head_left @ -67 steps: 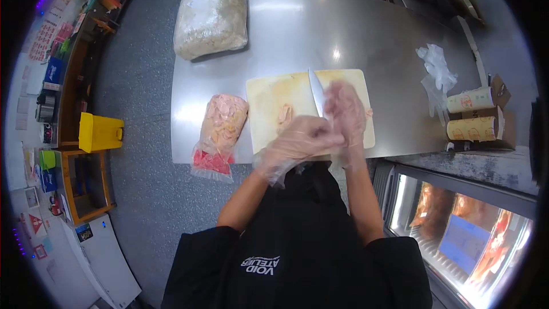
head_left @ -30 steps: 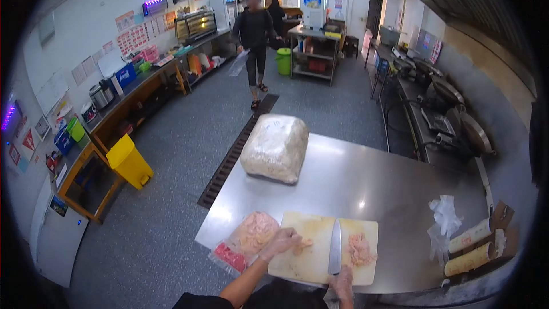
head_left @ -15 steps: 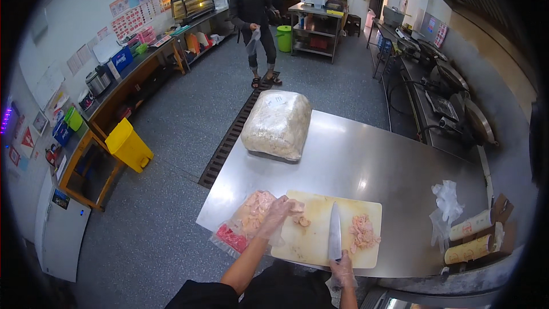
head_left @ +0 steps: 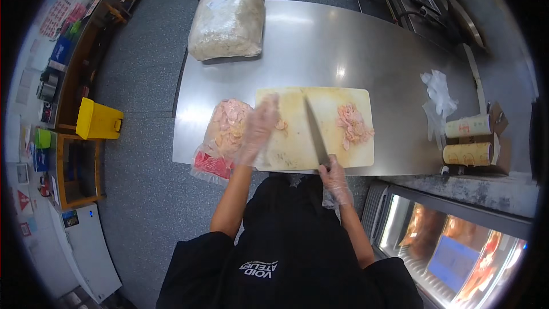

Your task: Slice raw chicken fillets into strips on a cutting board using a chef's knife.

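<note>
My right hand, in a clear plastic glove, is closed round the handle of a kitchen knife. The blade lies over the white cutting board, its tip toward the far edge. To its right sits a heap of cut pale pink meat. My gloved left hand hovers at the board's left side, its fingers smeared by motion. Close beside those fingers is a small meat piece. Left of the board, a clear plastic bag with a red patch holds pale raw meat.
A large plastic-wrapped block stands at the table's far left. On the steel table's right are crumpled clear plastic and two rolls in a cardboard box. A lit display case is at lower right, a yellow bin on the left.
The view has tipped downward, so the other person shows only by the legs. The knife has tilted leftward at its tip. My left hand no longer visibly shows the meat piece it held.
</note>
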A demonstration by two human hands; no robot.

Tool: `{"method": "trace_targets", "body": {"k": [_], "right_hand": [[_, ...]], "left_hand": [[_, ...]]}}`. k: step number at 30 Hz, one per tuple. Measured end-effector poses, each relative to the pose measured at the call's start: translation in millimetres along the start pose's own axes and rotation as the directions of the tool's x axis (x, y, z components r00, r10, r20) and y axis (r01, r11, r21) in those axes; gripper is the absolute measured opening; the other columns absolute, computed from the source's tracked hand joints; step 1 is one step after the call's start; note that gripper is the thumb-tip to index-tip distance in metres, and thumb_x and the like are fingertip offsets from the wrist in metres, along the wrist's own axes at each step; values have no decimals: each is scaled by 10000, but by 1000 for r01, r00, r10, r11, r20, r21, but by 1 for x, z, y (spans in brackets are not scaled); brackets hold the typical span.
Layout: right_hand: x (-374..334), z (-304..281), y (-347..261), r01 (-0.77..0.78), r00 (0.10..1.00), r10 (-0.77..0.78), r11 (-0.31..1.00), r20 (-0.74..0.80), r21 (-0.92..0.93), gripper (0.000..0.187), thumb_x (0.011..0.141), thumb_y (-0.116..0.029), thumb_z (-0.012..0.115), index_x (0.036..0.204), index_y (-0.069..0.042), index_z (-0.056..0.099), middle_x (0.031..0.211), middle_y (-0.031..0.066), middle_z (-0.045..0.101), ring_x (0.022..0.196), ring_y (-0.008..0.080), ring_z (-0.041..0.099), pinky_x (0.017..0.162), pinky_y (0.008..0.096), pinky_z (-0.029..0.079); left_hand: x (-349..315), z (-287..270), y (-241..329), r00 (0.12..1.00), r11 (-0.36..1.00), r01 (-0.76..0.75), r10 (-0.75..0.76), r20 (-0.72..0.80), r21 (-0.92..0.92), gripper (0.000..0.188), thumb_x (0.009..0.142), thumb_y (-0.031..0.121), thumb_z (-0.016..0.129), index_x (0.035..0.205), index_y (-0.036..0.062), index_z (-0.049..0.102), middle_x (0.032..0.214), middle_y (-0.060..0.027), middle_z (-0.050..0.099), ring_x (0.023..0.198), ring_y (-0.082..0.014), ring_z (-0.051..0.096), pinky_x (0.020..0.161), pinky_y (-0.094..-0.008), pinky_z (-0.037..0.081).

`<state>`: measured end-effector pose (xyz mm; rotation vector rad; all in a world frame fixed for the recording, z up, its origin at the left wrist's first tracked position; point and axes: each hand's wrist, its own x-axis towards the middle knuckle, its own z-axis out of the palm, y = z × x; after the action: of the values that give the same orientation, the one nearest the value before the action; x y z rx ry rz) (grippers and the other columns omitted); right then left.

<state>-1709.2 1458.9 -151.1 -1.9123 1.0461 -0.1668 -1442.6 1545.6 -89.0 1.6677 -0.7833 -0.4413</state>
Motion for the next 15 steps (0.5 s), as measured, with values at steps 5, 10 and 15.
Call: {"method": "trace_targets", "body": {"k": [5, 10, 15], "right_hand": [[-2, -21, 36, 56, 988, -44, 995, -146, 77, 317, 840, -105, 551, 1134, -9, 479, 924, 289, 619, 907, 453, 612, 777, 472, 480], [-21, -37, 13, -57, 997, 53, 997, -55, -59, 296, 870, -122, 535, 1138, -5, 490, 884, 229, 633, 828, 355, 639, 752, 431, 492], [-25, -31, 17, -111, 993, 100, 963, -56, -247, 169, 911, -136, 450, 1039, -29, 479, 850, 310, 600, 861, 501, 585, 744, 564, 447]], "left_hand": [[-54, 96, -47, 813, 637, -512, 145, 564, 576, 371, 836, 127, 536, 1183, 3, 576, 1274, -233, 539, 1215, -347, 505, 1003, -423, 411], [-97, 98, -71, 770, 537, -625, 308, 558, 567, 385, 826, 129, 520, 1188, 4, 565, 1323, -228, 495, 1270, -356, 452, 1030, -456, 391], [-91, 90, -43, 805, 581, -553, 189, 562, 597, 304, 807, 133, 528, 1074, 5, 597, 1189, -181, 567, 1099, -334, 537, 927, -448, 445]]}}
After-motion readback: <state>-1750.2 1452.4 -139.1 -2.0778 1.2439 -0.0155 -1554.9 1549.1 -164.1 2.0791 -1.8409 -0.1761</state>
